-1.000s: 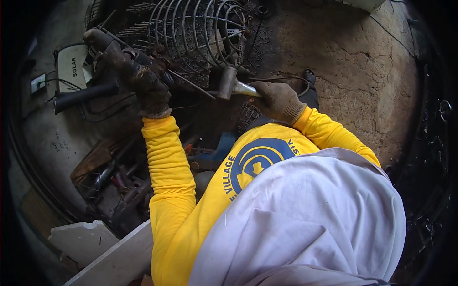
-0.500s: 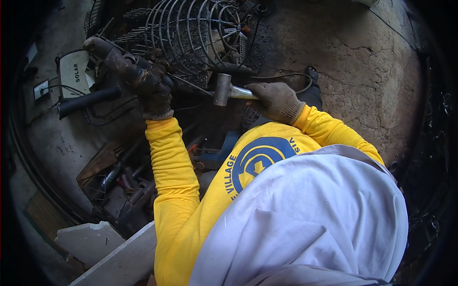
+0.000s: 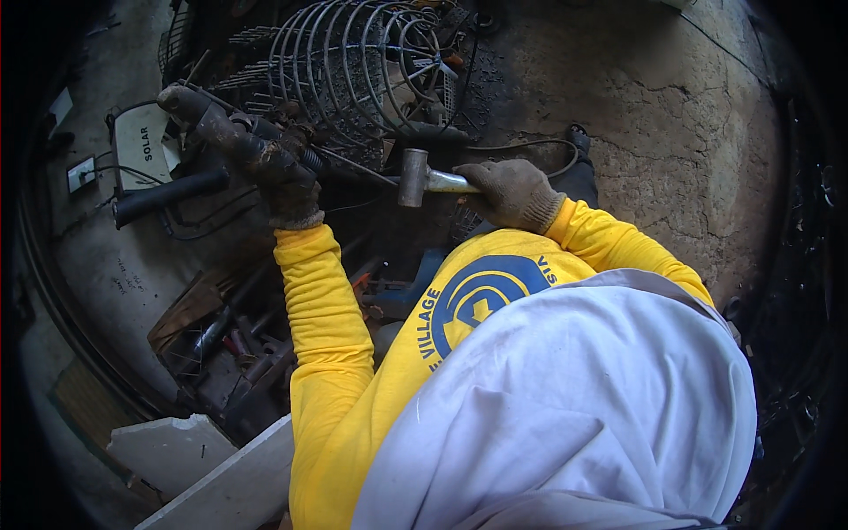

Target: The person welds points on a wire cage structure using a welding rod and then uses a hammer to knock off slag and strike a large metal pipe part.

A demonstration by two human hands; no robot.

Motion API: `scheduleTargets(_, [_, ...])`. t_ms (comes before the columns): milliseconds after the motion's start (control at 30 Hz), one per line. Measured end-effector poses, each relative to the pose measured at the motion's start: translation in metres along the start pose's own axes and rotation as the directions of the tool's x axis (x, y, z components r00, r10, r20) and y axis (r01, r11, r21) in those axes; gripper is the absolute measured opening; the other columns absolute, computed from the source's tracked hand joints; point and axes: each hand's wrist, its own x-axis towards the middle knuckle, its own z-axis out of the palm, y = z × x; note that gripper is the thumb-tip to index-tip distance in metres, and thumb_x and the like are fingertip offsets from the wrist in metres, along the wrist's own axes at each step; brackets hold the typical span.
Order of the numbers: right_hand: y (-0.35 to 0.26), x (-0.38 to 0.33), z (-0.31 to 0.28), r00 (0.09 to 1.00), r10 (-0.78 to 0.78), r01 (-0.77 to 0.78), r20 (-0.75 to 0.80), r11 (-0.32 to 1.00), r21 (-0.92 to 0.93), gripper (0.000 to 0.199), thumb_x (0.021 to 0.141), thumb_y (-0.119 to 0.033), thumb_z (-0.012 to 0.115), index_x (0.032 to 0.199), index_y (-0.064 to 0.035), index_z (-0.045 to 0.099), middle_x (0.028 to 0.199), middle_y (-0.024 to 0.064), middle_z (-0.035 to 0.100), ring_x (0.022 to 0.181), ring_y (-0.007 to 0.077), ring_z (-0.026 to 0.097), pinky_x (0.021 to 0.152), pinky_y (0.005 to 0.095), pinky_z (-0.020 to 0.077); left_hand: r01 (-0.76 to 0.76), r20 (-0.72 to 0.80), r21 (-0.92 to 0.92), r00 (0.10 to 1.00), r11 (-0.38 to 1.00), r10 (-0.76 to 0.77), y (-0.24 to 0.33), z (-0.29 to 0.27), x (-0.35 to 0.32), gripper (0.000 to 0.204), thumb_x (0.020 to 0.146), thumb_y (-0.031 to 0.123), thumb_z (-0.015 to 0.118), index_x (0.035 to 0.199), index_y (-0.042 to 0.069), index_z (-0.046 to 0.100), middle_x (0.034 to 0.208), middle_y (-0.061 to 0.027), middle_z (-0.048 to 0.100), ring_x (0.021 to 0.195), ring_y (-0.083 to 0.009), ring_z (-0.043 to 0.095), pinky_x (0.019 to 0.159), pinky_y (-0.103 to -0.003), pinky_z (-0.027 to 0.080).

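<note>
My right hand, in a worn brown knit glove, is closed round the metal handle of a hammer. The hammer's short cylindrical head points left, in front of my body. At the left, my left hand is in a dark, dirty glove beside a cluster of dark metal parts with a coiled spring. A thick, dark, worn shape stretches up and left from that hand; whether it is a gloved finger or a part of the metal cannot be made out. Below it, a black tubular grip sticks out leftward.
A round wire cage with bent bars lies ahead among metal rods. A white box with cables stands at the left. An open carton of tools and broken white boards lie at lower left. Cracked concrete floor extends right.
The whole view has shifted slightly, with most things a little lower in it. The hammer stays in my right hand, its head slightly lower. My left hand keeps its place by the metal parts.
</note>
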Motion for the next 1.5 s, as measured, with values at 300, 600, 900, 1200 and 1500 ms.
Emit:
scheduleTargets(300, [-0.008, -0.003, 0.001, 0.999, -0.041, 0.043, 0.028, 0.997, -0.059, 0.039, 0.088, -0.030, 0.077, 0.122, -0.0116, 0.068, 0.093, 0.0132, 0.074, 0.079, 0.0330, 0.072, 0.071, 0.0422, 0.0581, 0.180, 0.030, -0.274, 0.983, 0.945, -0.179, 0.014, -0.009, -0.010, 0.022, 0.100, 0.020, 0.063, 0.114, 0.006, 0.073, 0.115, -0.0088, 0.070, 0.108, -0.0217, 0.060, 0.098, -0.033, 0.044])
scheduleTargets(600, [0.001, -0.004, 0.007, 0.995, -0.085, 0.084, -0.054, 0.996, -0.015, 0.037, 0.088, -0.031, 0.076, 0.118, -0.0116, 0.069, 0.091, 0.0138, 0.074, 0.075, 0.0336, 0.072, 0.066, 0.0409, 0.0567, 0.107, -0.018, -0.106, 0.994, 0.989, -0.109, -0.005, 0.000, -0.007, 0.023, 0.100, 0.019, 0.063, 0.117, 0.006, 0.072, 0.122, -0.0107, 0.068, 0.117, -0.0260, 0.060, 0.107, -0.038, 0.043])
scheduleTargets(900, [0.010, 0.003, 0.004, 0.995, -0.102, 0.101, -0.016, 0.994, -0.029, 0.040, 0.093, -0.037, 0.071, 0.122, -0.0104, 0.067, 0.096, 0.0161, 0.074, 0.083, 0.0322, 0.072, 0.071, 0.0420, 0.0575, -0.121, -0.044, 0.102, 0.991, 0.987, 0.126, -0.019, -0.001, -0.012, 0.022, 0.100, 0.014, 0.061, 0.118, 0.006, 0.069, 0.124, -0.0122, 0.068, 0.114, -0.0285, 0.063, 0.104, -0.041, 0.047])
scheduleTargets(1200, [0.004, -0.001, 0.000, 0.981, -0.194, 0.195, 0.022, 0.981, -0.019, 0.042, 0.088, -0.036, 0.076, 0.120, -0.0105, 0.069, 0.092, 0.0148, 0.074, 0.079, 0.0354, 0.072, 0.068, 0.0443, 0.0570, 0.070, -0.019, 0.060, 0.997, 0.996, -0.069, -0.043, 0.002, -0.020, 0.022, 0.099, 0.019, 0.064, 0.116, 0.005, 0.070, 0.118, -0.0120, 0.070, 0.113, -0.0279, 0.064, 0.103, -0.038, 0.048])
scheduleTargets(1500, [0.010, -0.005, 0.007, 0.992, -0.072, 0.083, 0.107, 0.992, -0.097, 0.043, 0.094, -0.046, 0.067, 0.124, -0.0142, 0.065, 0.095, 0.0148, 0.073, 0.084, 0.0336, 0.071, 0.072, 0.0446, 0.0566, 0.103, -0.120, -0.037, 0.987, 0.994, -0.107, -0.017, 0.007, -0.013, 0.023, 0.099, 0.019, 0.067, 0.116, 0.003, 0.067, 0.113, -0.0114, 0.070, 0.105, -0.0255, 0.064, 0.097, -0.038, 0.049])
